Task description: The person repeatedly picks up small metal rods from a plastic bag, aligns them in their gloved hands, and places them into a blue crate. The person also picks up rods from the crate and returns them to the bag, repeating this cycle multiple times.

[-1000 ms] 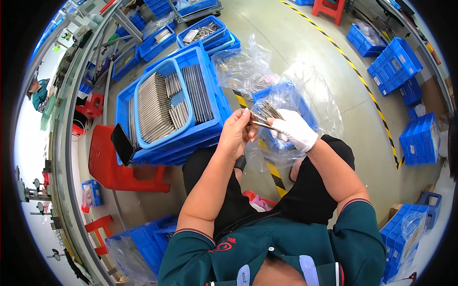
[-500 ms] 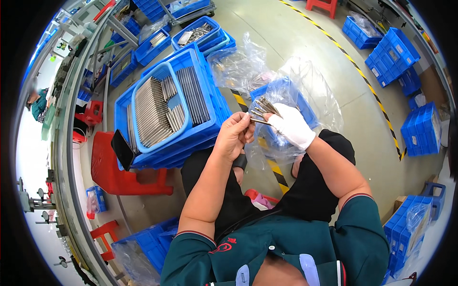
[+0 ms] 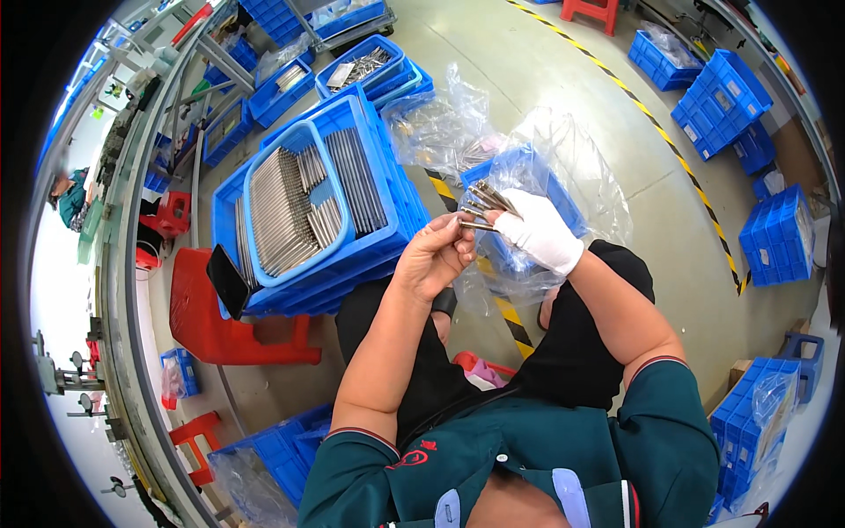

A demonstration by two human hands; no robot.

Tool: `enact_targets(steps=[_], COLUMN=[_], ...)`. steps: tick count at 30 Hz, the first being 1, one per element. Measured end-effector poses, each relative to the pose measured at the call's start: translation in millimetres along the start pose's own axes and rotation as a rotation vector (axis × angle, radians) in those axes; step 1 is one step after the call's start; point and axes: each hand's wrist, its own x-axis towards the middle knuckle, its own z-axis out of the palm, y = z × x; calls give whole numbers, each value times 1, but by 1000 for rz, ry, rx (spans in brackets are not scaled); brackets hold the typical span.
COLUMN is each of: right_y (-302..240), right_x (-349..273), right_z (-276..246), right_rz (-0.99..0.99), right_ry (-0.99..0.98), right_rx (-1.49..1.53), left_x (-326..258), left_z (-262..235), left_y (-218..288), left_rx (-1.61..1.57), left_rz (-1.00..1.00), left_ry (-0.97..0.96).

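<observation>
My right hand [image 3: 541,236], in a white glove, is closed round a bundle of slim metal rods [image 3: 487,197] whose ends fan out toward the left. My bare left hand [image 3: 437,253] is just left of it, thumb and fingertips pinched at the end of the lowest rod [image 3: 478,226]. Both hands are above my knees. Under the right hand is a blue bin [image 3: 563,201] lined with clear plastic film [image 3: 603,180]. To the left, a light-blue tray [image 3: 337,187] holds rows of similar metal rods [image 3: 277,211].
The tray rests on stacked blue crates [image 3: 400,198], with a dark flat device [image 3: 229,280] at their near left corner. A red stool [image 3: 198,308] is beside them. Behind is a bin of loose metal parts [image 3: 365,66]. More blue crates [image 3: 722,97] line the right side.
My left fingertips have shifted very slightly along the rod, and the right hand has turned a little. The bundle remains in the right hand.
</observation>
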Motion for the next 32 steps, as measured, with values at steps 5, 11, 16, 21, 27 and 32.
enact_targets(steps=[5,11,16,21,27,32], right_y=[0,1,3,2,5,1], right_x=[-1,-1,0,-1,0,0], right_z=[-1,-1,0,4,6,4], right_rz=[-33,-80,-82,-91,-121,-62], right_ry=[-20,-2,-10,-11,70,38], right_rx=[-27,-65,-3,41,-85,-66], left_x=[-1,-1,-2,-2,-4,-8], left_z=[-3,-3,2,-3,12,16], left_y=[1,1,-2,-7,-7,0], left_rx=[-41,-68,-129,-159,273,675], left_rz=[-33,-50,-62,-48,140,229], left_ry=[-27,-47,-63,-191,135,258])
